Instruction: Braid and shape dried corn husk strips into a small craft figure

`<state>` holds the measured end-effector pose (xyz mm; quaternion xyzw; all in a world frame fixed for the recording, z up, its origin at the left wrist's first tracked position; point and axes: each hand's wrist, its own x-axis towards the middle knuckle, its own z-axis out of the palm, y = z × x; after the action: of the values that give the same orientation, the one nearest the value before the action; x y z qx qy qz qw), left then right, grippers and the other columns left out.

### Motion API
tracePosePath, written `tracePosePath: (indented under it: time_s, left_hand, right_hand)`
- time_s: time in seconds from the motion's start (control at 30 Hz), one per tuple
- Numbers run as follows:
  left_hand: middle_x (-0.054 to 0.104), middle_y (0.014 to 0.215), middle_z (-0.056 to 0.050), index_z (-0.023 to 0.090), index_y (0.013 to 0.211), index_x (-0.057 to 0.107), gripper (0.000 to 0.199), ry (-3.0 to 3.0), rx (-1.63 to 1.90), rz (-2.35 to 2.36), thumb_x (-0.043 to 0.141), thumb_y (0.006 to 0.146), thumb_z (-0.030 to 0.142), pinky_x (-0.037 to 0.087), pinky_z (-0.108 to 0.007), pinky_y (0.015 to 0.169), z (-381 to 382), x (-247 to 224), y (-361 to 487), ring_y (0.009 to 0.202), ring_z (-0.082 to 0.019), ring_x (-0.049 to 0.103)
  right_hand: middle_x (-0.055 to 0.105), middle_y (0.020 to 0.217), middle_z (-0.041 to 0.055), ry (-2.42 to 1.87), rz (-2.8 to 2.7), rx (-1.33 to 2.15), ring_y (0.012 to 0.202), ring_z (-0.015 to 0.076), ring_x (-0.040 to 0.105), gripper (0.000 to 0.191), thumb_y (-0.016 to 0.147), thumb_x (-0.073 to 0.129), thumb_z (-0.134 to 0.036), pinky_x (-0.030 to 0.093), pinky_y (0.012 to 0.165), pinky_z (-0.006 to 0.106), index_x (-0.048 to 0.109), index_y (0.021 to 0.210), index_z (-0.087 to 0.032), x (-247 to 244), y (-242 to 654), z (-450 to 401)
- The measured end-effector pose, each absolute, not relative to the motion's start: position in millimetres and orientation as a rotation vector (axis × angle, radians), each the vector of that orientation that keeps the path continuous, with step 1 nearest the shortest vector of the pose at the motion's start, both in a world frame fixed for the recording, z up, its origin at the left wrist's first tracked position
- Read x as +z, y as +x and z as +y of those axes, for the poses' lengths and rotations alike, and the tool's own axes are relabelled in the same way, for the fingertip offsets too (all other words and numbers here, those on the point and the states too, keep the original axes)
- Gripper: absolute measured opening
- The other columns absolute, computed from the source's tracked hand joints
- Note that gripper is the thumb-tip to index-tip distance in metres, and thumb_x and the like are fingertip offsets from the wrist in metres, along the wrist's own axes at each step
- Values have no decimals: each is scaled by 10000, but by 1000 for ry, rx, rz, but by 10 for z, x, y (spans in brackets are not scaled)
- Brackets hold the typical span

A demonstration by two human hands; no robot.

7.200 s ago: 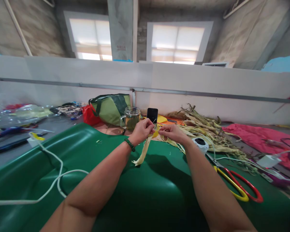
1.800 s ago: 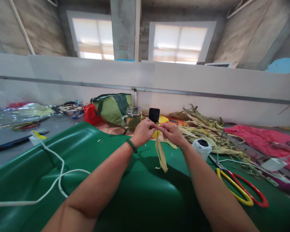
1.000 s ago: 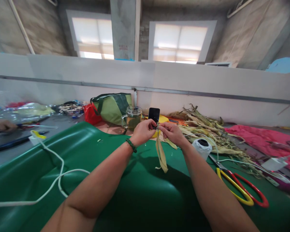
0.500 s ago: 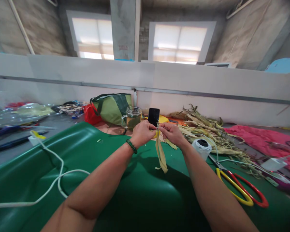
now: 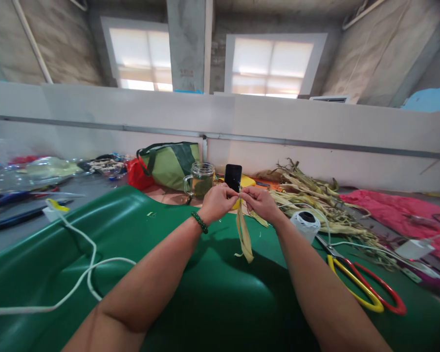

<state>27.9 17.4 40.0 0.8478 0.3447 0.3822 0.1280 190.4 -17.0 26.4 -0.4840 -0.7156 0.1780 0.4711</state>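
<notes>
Pale dried husk strips (image 5: 245, 237) hang down over the green sheet from between my fingertips. My left hand (image 5: 217, 202), with a green bead bracelet at its wrist, is closed in a pinch at the top of the strips. Right beside it, my right hand (image 5: 260, 201) pinches the same top end, the fingertips of both hands nearly touching. The exact grip is small and partly hidden by the fingers. Just behind the hands stands a dark phone (image 5: 233, 177). A glass mug (image 5: 201, 180) with liquid is left of it.
Scissors (image 5: 355, 278) with yellow and red handles lie at the right, near a white thread spool (image 5: 305, 226). Dried husks (image 5: 315, 200) are piled behind. A white cable (image 5: 91, 266) crosses the green sheet (image 5: 132, 230) at left. A green bag (image 5: 172, 164) stands at the back.
Both hands remain at nearly the same place, with the fingertips shifted very slightly. The hanging strips have barely moved.
</notes>
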Motion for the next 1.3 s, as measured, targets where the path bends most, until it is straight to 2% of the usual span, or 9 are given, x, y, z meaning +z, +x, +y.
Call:
tracePosePath:
  time_s: [0.33, 0.47, 0.6, 0.93, 1.13, 1.2, 1.3]
  left_hand:
    - [638, 673, -23, 141, 742, 731, 167, 2437, 1131, 969, 565, 725, 153, 409, -217, 602, 208, 392, 277, 656, -119, 547]
    - [608, 592, 5, 115, 723, 689, 172, 2312, 1067, 828, 522, 689, 140, 351, -188, 504, 215, 419, 255, 540, -84, 477]
    - [560, 551, 25, 116, 687, 650, 153, 2214, 998, 751, 502, 666, 148, 331, -178, 479, 214, 434, 245, 504, -70, 428]
    - [590, 663, 0, 152, 738, 622, 78, 2380, 1106, 1018, 546, 734, 167, 373, -221, 570, 213, 403, 267, 610, -111, 494]
    - [598, 725, -8, 163, 729, 612, 138, 2461, 1108, 1166, 530, 676, 65, 381, -241, 601, 91, 460, 256, 663, -129, 511]
    - [614, 744, -12, 174, 735, 634, 128, 2463, 1091, 1209, 560, 667, 94, 390, -248, 607, 48, 478, 252, 685, -142, 532]
    - [636, 777, -15, 198, 849, 677, 186, 2458, 1088, 1238, 607, 680, 162, 411, -257, 633, 26, 482, 255, 724, -159, 559]
  right_hand:
    - [460, 415, -58, -1194, -1762, 433, 381, 100, 420, 340, 786, 551, -521, 329, 428, 224, 550, 709, -190, 260, 1905, -172]
    - [463, 418, -58, -1202, -1749, 422, 387, 100, 427, 341, 787, 549, -519, 336, 430, 221, 555, 716, -186, 270, 1899, -181]
    - [468, 425, -53, -1207, -1763, 402, 392, 102, 440, 325, 792, 544, -498, 343, 437, 224, 553, 698, -187, 268, 1897, -177]
    - [458, 418, -57, -1177, -1805, 410, 385, 94, 409, 292, 810, 519, -457, 324, 433, 220, 549, 699, -189, 296, 1880, -199]
    - [471, 425, -50, -1181, -1803, 385, 393, 99, 421, 307, 811, 515, -465, 333, 444, 225, 538, 675, -191, 283, 1894, -190]
    - [469, 425, -51, -1184, -1795, 375, 399, 102, 429, 308, 811, 519, -472, 341, 446, 225, 551, 692, -189, 274, 1899, -180]
    - [465, 421, -55, -1184, -1794, 371, 394, 99, 426, 318, 809, 526, -487, 336, 438, 222, 551, 698, -190, 272, 1897, -175]
